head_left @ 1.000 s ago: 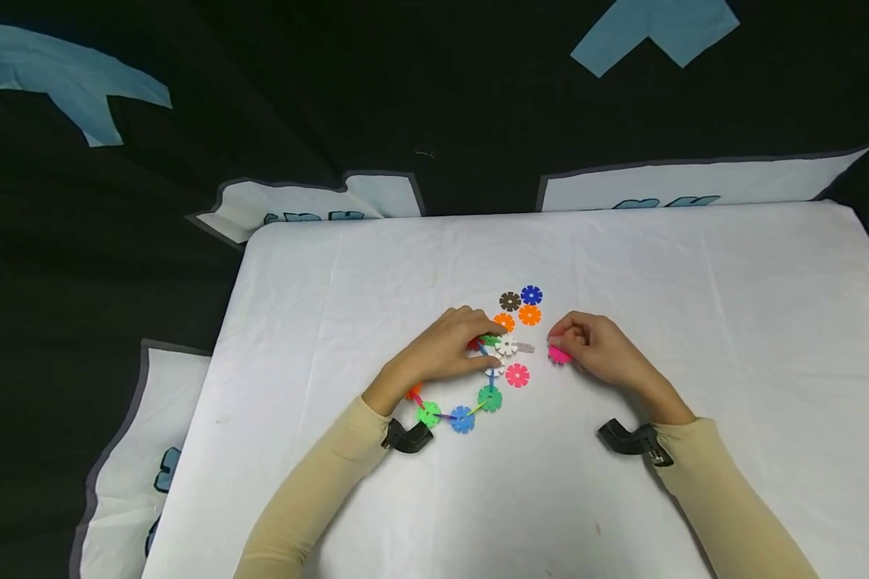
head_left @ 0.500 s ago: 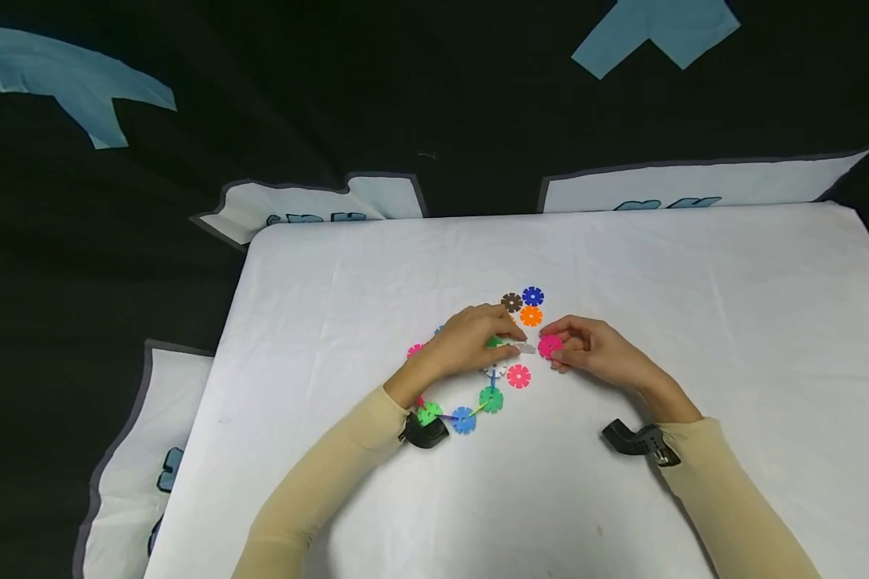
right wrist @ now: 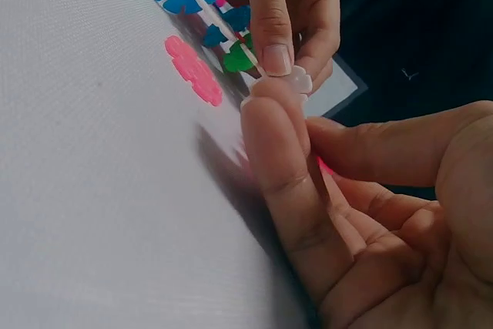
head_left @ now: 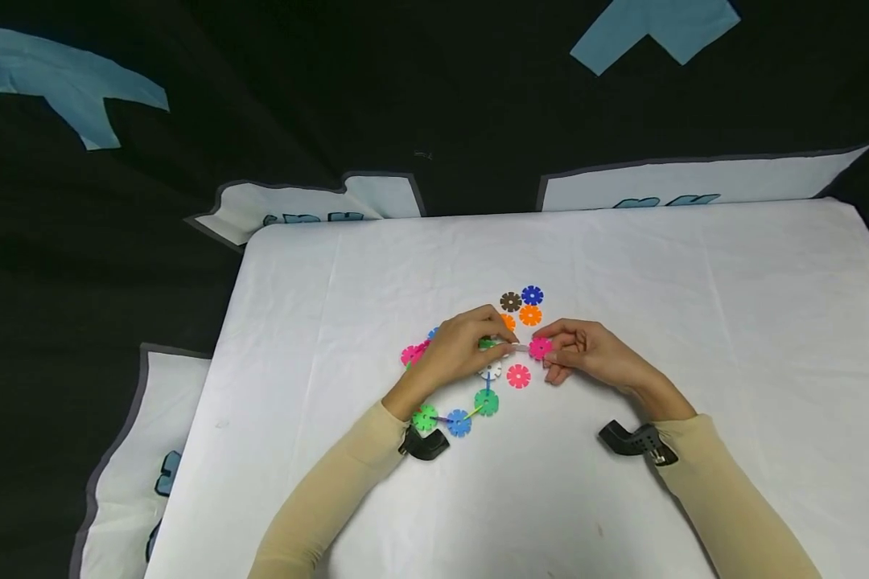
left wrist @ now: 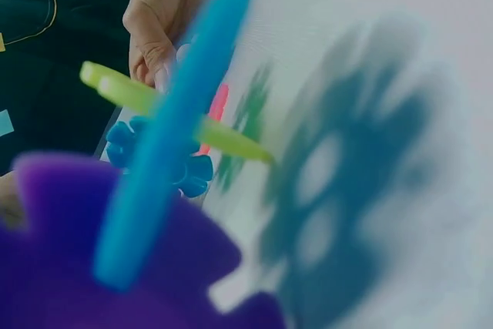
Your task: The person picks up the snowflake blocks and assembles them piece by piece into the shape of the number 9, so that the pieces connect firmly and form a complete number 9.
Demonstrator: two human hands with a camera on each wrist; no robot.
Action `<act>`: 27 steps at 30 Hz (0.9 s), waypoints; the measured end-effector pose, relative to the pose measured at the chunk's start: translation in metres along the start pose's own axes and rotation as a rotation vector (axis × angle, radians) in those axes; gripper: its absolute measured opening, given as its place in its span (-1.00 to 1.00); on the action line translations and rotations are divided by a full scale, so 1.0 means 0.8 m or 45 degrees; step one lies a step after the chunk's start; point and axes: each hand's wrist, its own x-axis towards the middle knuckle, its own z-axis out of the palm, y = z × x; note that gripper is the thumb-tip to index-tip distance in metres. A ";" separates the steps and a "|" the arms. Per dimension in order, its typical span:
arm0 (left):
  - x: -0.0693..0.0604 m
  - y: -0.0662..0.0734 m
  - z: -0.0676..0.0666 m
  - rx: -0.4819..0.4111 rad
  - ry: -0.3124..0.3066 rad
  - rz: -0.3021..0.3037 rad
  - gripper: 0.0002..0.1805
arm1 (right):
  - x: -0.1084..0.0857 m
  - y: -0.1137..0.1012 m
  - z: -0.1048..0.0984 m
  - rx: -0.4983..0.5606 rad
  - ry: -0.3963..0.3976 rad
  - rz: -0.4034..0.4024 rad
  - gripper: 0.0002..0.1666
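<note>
- Right grip [head_left: 586,352]: drawn together, pinching magenta disc [head_left: 541,348].
- Left grip [head_left: 465,344]: pinching whitish disc [right wrist: 301,79] just beside it; contact unclear.
- Pink disc [head_left: 518,376]: flat on surface [head_left: 695,322], nearby.

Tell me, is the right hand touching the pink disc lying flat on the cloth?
Apart: the head view shows white cloth between the right hand and that pink disc.

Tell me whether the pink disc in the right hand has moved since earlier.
Yes, leftward: in the head view, the held pink disc now sits nearer the stationary loose pink disc.
</note>
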 end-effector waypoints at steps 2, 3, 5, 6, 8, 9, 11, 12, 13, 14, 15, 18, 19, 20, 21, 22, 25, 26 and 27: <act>0.001 0.000 0.001 0.000 0.018 0.020 -0.88 | -0.001 0.000 0.000 0.009 0.003 -0.014 -0.55; 0.001 0.001 0.001 -0.002 0.024 0.028 -0.88 | -0.002 0.000 0.000 0.014 0.005 -0.023 -0.55; 0.002 0.002 0.002 -0.003 0.033 0.040 -0.88 | -0.003 0.001 0.001 0.018 0.008 -0.048 -0.55; 0.003 0.002 0.002 -0.002 0.037 0.045 -0.88 | -0.003 0.002 0.001 0.015 0.008 -0.060 -0.56; 0.004 0.002 0.002 0.007 0.039 0.056 -0.88 | -0.002 0.003 0.003 0.021 0.013 -0.079 -0.58; 0.004 0.002 0.002 0.011 0.038 0.061 -0.88 | -0.001 0.004 0.004 0.024 0.015 -0.091 -0.59; 0.005 0.002 0.001 0.010 0.041 0.063 -0.88 | 0.001 0.006 0.006 0.040 0.012 -0.120 -0.61; 0.005 0.002 0.000 -0.005 0.042 0.056 -0.88 | 0.002 0.007 0.008 0.054 0.013 -0.134 -0.62; 0.005 0.002 0.000 -0.027 0.043 0.046 -0.89 | 0.003 0.009 0.009 0.076 0.015 -0.149 -0.63; 0.005 0.001 -0.001 -0.054 0.046 0.033 -0.89 | 0.004 0.010 0.011 0.100 0.017 -0.165 -0.64; 0.005 0.000 -0.001 -0.089 0.047 0.018 -0.90 | 0.005 0.011 0.012 0.127 0.020 -0.180 -0.64; 0.005 -0.002 -0.001 -0.179 0.056 -0.009 -0.91 | 0.007 0.014 0.016 0.204 0.034 -0.222 -0.66; 0.004 -0.002 -0.001 -0.188 0.057 -0.007 -0.90 | 0.007 0.014 0.017 0.223 0.040 -0.231 -0.66; 0.004 -0.003 -0.001 -0.193 0.058 -0.004 -0.90 | 0.008 0.015 0.018 0.237 0.044 -0.243 -0.66; 0.004 -0.003 -0.001 -0.192 0.060 -0.001 -0.90 | 0.008 0.014 0.019 0.243 0.047 -0.248 -0.65; 0.004 -0.003 -0.002 -0.183 0.064 0.001 -0.89 | 0.009 0.014 0.020 0.237 0.054 -0.248 -0.64; 0.002 -0.004 -0.005 -0.168 0.059 -0.007 -0.89 | 0.011 0.007 0.020 0.129 0.087 -0.231 -0.62; 0.002 -0.004 -0.007 -0.168 0.056 -0.017 -0.90 | 0.013 0.003 0.019 0.050 0.101 -0.231 -0.61; 0.002 -0.004 -0.009 -0.163 0.051 -0.026 -0.90 | 0.014 -0.001 0.017 -0.048 0.124 -0.225 -0.60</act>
